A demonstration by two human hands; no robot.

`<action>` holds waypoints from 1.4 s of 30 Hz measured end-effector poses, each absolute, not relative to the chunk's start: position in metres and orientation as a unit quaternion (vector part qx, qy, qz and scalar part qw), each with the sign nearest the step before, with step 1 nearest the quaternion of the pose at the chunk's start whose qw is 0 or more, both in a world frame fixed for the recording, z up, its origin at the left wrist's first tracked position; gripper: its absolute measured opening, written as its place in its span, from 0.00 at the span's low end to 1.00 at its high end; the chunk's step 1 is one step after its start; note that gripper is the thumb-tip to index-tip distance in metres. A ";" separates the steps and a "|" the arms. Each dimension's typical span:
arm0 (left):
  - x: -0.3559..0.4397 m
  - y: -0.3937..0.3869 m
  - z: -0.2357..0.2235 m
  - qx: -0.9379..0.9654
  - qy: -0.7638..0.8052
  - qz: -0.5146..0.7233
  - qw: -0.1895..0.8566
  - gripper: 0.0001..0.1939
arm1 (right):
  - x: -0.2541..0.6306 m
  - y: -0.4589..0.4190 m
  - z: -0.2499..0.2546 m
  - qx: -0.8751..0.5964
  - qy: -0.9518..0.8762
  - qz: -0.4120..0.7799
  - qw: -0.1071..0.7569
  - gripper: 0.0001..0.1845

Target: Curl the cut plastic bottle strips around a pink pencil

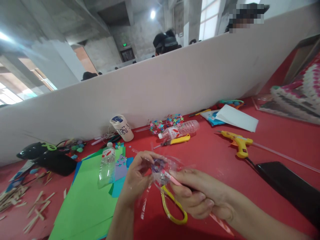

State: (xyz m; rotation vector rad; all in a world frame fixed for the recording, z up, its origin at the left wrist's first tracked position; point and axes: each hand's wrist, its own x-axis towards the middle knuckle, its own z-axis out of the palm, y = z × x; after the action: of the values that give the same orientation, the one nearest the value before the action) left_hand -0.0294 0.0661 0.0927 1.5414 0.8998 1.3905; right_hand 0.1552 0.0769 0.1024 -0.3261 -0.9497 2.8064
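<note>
Clear plastic piece: one, just right of the green paper [82, 190]; thin strips splay from it and purple shows at its middle.
My left hand: the left hand [136, 175], right of the green paper, is partly closed, fingers and thumb pinching the clear plastic piece.
My right hand: the right hand [196, 195], farther right of the green paper, is closed round a pink piece [172, 178], its end against the plastic; whether pen or strip, I cannot tell.
Progress: I judge the clear plastic piece partly made; strips are formed, but the loose ends look unsettled and the purple middle is too blurred to judge.
Star rounds: two star-covered rounds [166, 124], beyond and right of the green paper; they look finished to me.
Bottles: two clear ones, the near bottle [106, 168] on the green paper, the far bottle [180, 129] on its side, beyond and right of it.
Yellow things: one glue gun [240, 143], well right of the green paper; one cutter [180, 139], nearer it; one loop [172, 208], below my hands.
Cup: one cup [122, 128], beyond the green paper.
Wooden sticks: left of the green paper, the wooden sticks [37, 208] overlap too much to count.
</note>
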 end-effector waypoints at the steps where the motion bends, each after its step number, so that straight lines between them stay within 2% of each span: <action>1: -0.029 0.067 0.093 0.613 0.368 0.554 0.426 0.14 | 0.155 0.076 0.103 -0.127 -0.326 0.932 0.091 0.23; 3: -0.030 0.068 0.092 0.605 0.390 0.549 0.424 0.14 | 0.155 0.076 0.106 -0.192 -0.373 0.895 0.154 0.25; 6: -0.032 0.072 0.088 0.579 0.436 0.544 0.423 0.15 | 0.161 0.077 0.113 -0.301 -0.497 0.764 0.281 0.27; 10: -0.033 0.076 0.082 0.541 0.457 0.544 0.450 0.17 | 0.180 0.086 0.123 -0.377 -0.552 0.613 0.421 0.23; 13: -0.031 0.076 0.083 0.520 0.442 0.552 0.480 0.17 | 0.194 0.092 0.127 -0.401 -0.557 0.558 0.466 0.20; 21: -0.027 0.076 0.084 0.499 0.417 0.550 0.524 0.19 | 0.195 0.084 0.133 -0.438 -0.642 0.447 0.443 0.15; 26: -0.025 0.076 0.082 0.509 0.416 0.536 0.530 0.18 | 0.187 0.075 0.136 -0.453 -0.661 0.421 0.426 0.11; 30: -0.022 0.077 0.081 0.526 0.441 0.507 0.521 0.15 | 0.183 0.078 0.136 -0.457 -0.651 0.444 0.412 0.07; 37: -0.019 0.075 0.077 0.557 0.434 0.476 0.524 0.15 | 0.185 0.087 0.131 -0.426 -0.675 0.500 0.335 0.11; 42: -0.019 0.072 0.081 0.576 0.409 0.464 0.534 0.15 | 0.190 0.091 0.128 -0.389 -0.635 0.568 0.350 0.14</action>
State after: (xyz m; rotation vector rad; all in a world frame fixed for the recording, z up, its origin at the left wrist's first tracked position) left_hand -0.0191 0.0723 0.0805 1.3726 0.9748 1.1053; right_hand 0.1898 0.0909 0.1284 -1.0073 -1.6450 1.4715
